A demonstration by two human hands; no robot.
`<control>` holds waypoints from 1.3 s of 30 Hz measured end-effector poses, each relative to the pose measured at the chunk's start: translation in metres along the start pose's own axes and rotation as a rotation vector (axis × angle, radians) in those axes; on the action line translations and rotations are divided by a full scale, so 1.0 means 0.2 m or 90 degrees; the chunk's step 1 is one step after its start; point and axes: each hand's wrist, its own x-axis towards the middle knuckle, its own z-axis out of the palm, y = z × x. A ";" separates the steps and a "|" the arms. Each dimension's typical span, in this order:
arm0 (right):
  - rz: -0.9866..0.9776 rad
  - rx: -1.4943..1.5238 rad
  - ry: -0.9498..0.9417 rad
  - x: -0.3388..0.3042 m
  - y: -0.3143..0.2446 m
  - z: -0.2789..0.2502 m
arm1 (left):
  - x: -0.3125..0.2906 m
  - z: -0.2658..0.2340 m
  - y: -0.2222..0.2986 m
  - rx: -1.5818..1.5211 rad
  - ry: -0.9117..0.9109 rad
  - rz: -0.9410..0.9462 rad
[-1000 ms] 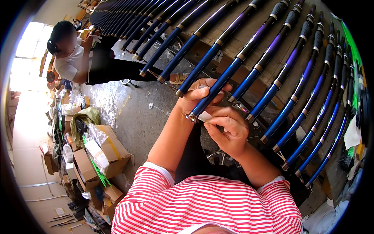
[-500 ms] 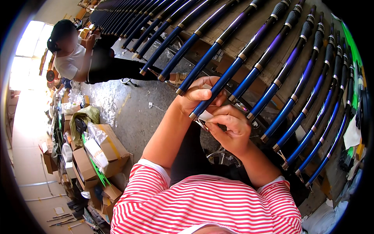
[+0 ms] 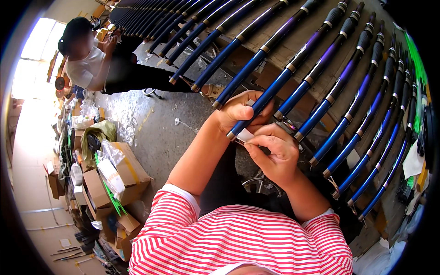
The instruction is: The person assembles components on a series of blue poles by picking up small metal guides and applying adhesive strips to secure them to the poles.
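My left hand [image 3: 238, 110] is wrapped round the blue butt of a fishing rod [image 3: 265, 101], near its silver end cap, with the thumb lying along it. Just right of that rod, my right hand [image 3: 276, 149] pinches a small white strip [image 3: 245, 135] between thumb and fingers. Part of the strip runs under the rod, so its full shape is hidden. A little bit of metal shows below the strip, too small to name. On both sides lie more blue-and-black fishing rods [image 3: 316, 120], side by side, their butts toward me.
The rods rest across a brown-topped table [image 3: 298, 50]. Another person [image 3: 87, 59] works at its far left end. Cardboard boxes [image 3: 130, 174] and plastic bags are piled on the left. Green rods [image 3: 416, 68] lie at the far right; plastic scraps litter the grey floor [image 3: 160, 146].
The view has shifted slightly. My left hand still grips the same rod, and my right fingers stay on the white strip at its underside, with only a small change of pose.
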 end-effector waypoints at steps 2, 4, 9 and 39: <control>-0.001 -0.013 0.004 0.00 -0.01 0.01 | 0.01 0.01 0.00 0.036 -0.001 0.003; -0.013 -0.027 0.013 0.00 -0.02 0.01 | 0.00 0.00 0.00 0.048 -0.005 0.010; -0.024 -0.045 0.068 -0.05 0.00 0.01 | -0.03 -0.04 -0.09 -0.059 0.062 0.043; 0.234 0.218 0.114 -0.39 0.13 -0.07 | -0.30 0.32 -0.55 0.193 0.515 0.315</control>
